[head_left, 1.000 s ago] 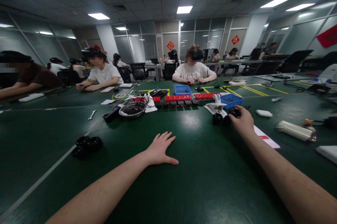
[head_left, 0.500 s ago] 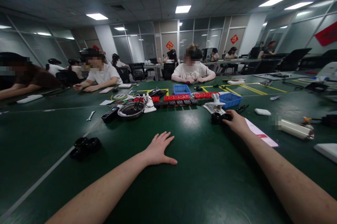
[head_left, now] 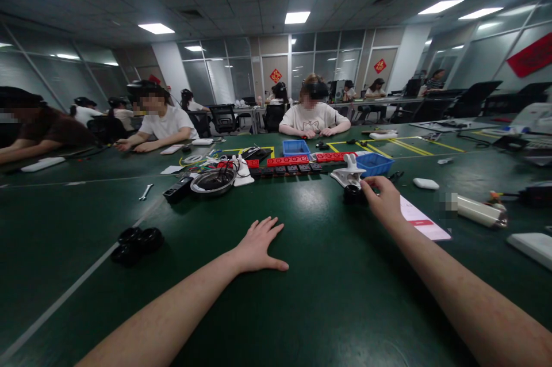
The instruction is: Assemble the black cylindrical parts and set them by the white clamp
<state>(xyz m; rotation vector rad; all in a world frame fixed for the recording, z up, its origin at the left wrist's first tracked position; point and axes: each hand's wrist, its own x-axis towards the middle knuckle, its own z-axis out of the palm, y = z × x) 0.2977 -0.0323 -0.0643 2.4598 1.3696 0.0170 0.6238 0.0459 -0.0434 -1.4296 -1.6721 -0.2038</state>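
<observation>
My left hand lies flat on the green table with its fingers spread, holding nothing. My right hand is closed in a pinch at a pair of glossy black round parts. The left black round part shows beside my fingertips, while the other is mostly hidden behind my fingers. Right behind them stands a white clamp-like stand. A cluster of similar black round parts rests to the left of my left hand. Under my right wrist lies a pink-and-white card.
Across the middle run red strips, a metal bowl, a white stand and a blue tray. A wrench lies left, a cream cylinder right. People sit across the table, one facing me.
My right hand has shifted slightly left, its fingers now covering the right-hand black round part. The left hand stays flat in place. The view has turned a little.
</observation>
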